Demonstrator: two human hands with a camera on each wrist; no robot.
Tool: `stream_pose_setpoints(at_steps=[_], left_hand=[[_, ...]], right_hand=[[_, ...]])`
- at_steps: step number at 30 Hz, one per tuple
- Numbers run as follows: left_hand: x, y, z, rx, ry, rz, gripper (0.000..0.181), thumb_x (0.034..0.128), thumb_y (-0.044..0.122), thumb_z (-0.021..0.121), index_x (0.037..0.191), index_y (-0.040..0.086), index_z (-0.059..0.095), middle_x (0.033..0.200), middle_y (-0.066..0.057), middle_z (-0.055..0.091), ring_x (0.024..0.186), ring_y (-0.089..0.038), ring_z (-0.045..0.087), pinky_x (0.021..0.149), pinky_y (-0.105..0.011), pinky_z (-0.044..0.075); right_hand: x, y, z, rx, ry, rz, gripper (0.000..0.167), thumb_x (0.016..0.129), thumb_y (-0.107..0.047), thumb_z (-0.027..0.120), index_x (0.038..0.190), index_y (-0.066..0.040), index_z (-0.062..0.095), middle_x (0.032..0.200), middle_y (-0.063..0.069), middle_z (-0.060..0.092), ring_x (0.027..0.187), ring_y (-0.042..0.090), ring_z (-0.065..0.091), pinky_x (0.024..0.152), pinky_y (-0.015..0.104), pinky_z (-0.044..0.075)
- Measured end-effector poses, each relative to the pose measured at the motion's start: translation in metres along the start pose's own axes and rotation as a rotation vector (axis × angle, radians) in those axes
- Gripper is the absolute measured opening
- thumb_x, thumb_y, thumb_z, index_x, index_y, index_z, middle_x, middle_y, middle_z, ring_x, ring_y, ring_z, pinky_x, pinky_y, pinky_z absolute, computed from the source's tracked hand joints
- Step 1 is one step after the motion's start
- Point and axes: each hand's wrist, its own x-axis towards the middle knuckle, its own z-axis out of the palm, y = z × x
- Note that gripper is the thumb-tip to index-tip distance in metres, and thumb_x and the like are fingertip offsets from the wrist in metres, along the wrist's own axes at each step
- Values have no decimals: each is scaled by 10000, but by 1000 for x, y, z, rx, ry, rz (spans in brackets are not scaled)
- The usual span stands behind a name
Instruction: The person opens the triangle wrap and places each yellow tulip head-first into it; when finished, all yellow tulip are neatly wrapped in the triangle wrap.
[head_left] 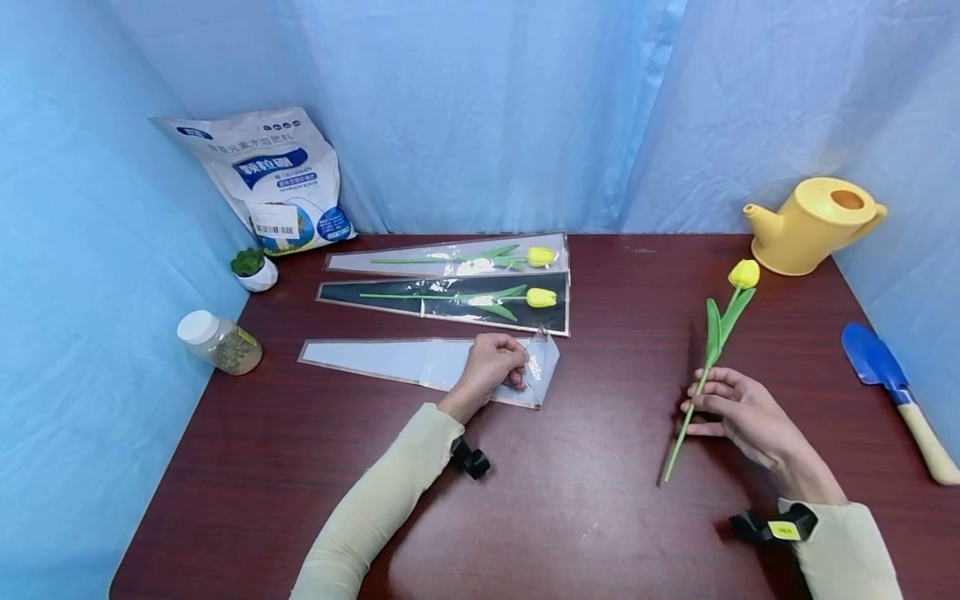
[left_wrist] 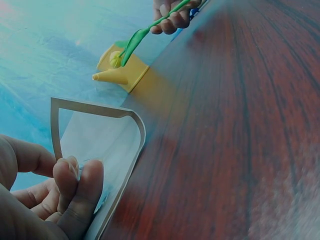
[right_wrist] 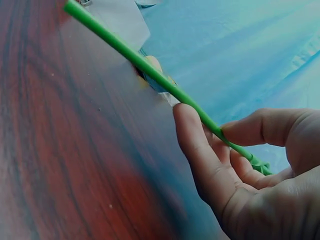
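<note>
My left hand (head_left: 491,371) pinches the upper layer of a pale flower sleeve (head_left: 382,358) near its wide right end. That end stands open, its edge lifted, as the left wrist view also shows. My right hand (head_left: 746,417) holds a yellow artificial tulip (head_left: 743,274) by its green stem (right_wrist: 150,70), between thumb and fingers. The bloom points up and away, and the stem's lower end hangs free above the table. Behind the pale sleeve lie a black sleeve (head_left: 390,298) and another pale sleeve (head_left: 352,262), each with a yellow tulip inside.
At the back left stand a fertilizer bag (head_left: 277,183), a small potted succulent (head_left: 255,271) and a lidded jar (head_left: 221,342). On the right are a yellow watering can (head_left: 806,233) and a blue trowel (head_left: 873,358). Blue cloth (head_left: 487,108) borders the brown table (head_left: 570,517).
</note>
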Motion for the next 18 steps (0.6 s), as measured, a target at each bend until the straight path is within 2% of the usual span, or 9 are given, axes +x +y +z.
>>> stream_pose_setpoints(at_steps=[7,18], left_hand=[[0,-1,2,-11,18,6,76,878,-51,572,867,-76,643,550,14,567,415,-80,549,483,-228,542],[0,-2,3,-25,30,15,81,865,-52,565,829,-48,638,543,16,564,403,-70,540,468,-218,534]], right_hand=[[7,1,3,157,-34,-30,329,986,153,358,1187,-65,498,1020,38,682,963,189,735,757,424,634],[21,-1,13,415,-74,-57,303,1019,126,293,1127,-56,510,1007,118,690,1001,262,729,846,464,617]])
